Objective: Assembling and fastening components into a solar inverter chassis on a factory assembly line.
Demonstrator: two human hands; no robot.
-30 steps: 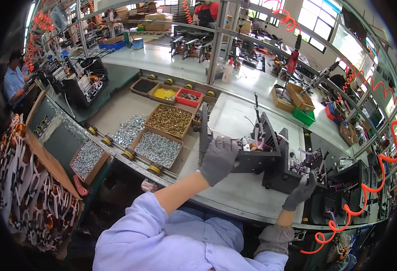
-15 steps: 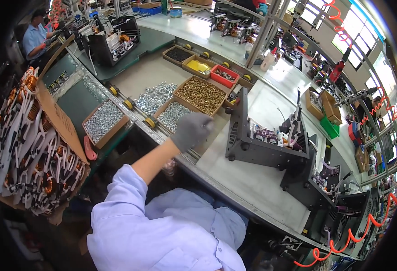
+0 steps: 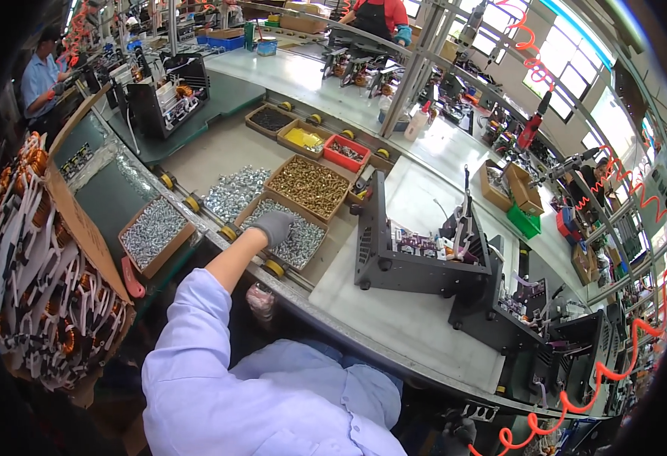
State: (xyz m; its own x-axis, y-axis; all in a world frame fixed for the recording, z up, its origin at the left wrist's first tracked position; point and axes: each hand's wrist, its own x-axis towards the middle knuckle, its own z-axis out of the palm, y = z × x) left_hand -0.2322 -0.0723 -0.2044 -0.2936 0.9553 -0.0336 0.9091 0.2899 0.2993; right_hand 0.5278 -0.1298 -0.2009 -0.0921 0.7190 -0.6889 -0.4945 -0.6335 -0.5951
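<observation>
My left hand (image 3: 274, 226), in a grey glove, reaches into a cardboard box of silver screws (image 3: 297, 247). Its fingers are curled down among the screws, and their tips are hidden. Just beyond that box stands another filled with brass-coloured fasteners (image 3: 309, 188). A loose heap of silver fasteners (image 3: 235, 191) lies to the left of both. Low at the bottom edge, my right hand (image 3: 459, 433) is gloved and dim, its fingers bent round something dark that I cannot make out. A red coiled hose (image 3: 565, 410) runs toward it.
Black metal housings with circuit boards (image 3: 425, 266) stand on the bench at the right. Smaller boxes, one a red tray (image 3: 346, 152), line the far rail. At left are a box of screws (image 3: 155, 235) and a carton of wired copper coils (image 3: 52, 266). Other people work farther back.
My left hand has moved left and slightly down, from above the near edge of the boxes into the silver screws. The whole view has shifted, bringing more of my right hand into sight.
</observation>
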